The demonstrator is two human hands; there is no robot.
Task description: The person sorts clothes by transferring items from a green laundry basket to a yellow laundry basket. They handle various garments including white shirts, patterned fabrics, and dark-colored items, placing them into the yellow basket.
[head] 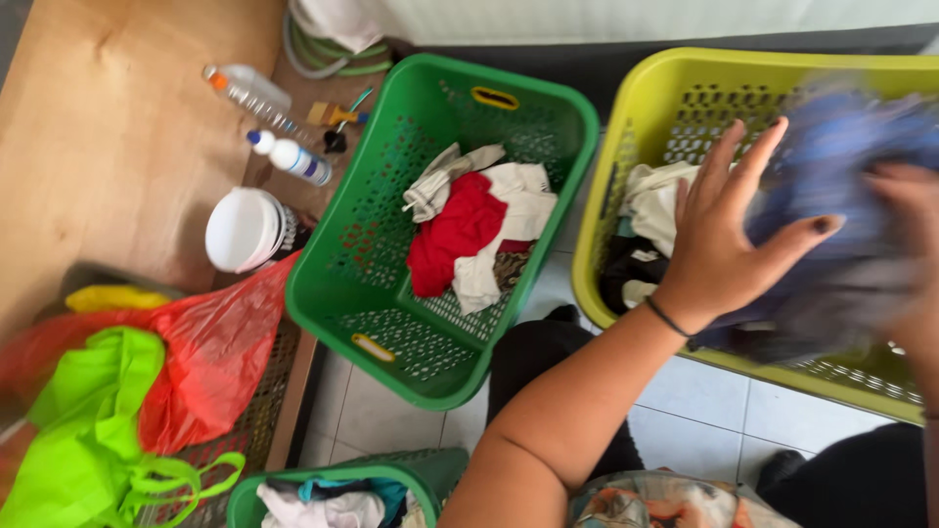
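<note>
My left hand (729,230) is spread with its fingers apart, pressed against a blue-grey garment (831,166) over the yellow-green laundry basket (626,117). My right hand (910,254) grips the same garment from the right side; it is blurred and partly cut off by the frame edge. The basket holds white and dark clothes (646,220) under the garment. A black band sits on my left wrist.
A green basket (548,98) in the middle holds red, white and patterned clothes (474,230). A second green basket (391,479) with clothes sits at the bottom. Left: red bag (210,352), bright green bag (93,430), white tub (245,230), bottles (289,156), wooden surface.
</note>
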